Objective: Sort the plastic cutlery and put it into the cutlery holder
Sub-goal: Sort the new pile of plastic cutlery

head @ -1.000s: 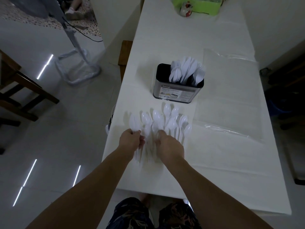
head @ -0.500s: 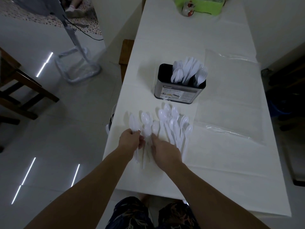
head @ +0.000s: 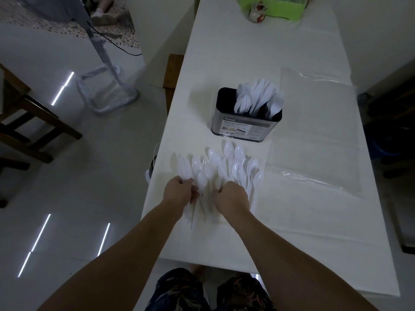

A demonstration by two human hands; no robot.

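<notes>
Cutlery [head: 226,167], white plastic spoons and forks, lies fanned on the table [head: 292,232] just in front of the holder [head: 243,129], which already has spoons, knives and forks standing in it. Left hand [head: 178,191] grips a knife [head: 182,168] by its handle at the fan's left edge. Right hand [head: 231,197] rests curled on the handles beside it; whether it grips any I cannot tell.
</notes>
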